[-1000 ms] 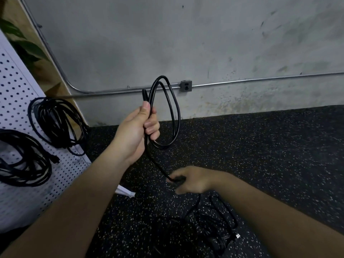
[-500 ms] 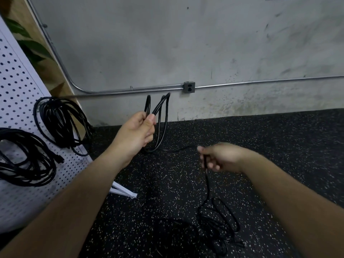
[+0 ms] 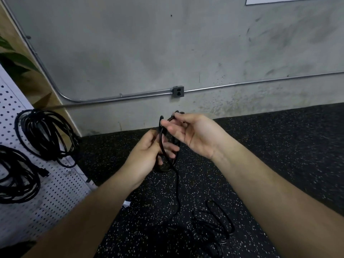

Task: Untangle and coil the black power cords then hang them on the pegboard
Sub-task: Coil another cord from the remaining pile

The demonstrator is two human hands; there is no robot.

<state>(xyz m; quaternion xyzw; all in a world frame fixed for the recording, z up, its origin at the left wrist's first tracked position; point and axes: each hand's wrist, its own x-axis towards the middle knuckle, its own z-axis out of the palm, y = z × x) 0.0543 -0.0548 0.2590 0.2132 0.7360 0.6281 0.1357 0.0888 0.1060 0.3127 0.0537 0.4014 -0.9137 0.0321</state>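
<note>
Fingers (image 3: 170,148) of the left hand (image 3: 147,155) curl round the black cord's coil (image 3: 161,136); right hand (image 3: 197,135) pinches another loop (image 3: 172,117) just above. Risk: slack trailing to the near floor tangle (image 3: 212,224) may snag, dragging loops loose.

A stained grey concrete wall (image 3: 167,43) fills the upper half. A metal pipe (image 3: 242,83) runs along it from 3 o'clock, then bends up toward 11 o'clock, passing 1 grey outlet box (image 3: 178,91) near the centre. At 10 o'clock are a wooden panel (image 3: 7,25) and green leaves (image 3: 16,61). A black floor (image 3: 279,138) flecked with white spreads from 3 to 6 o'clock.
</note>
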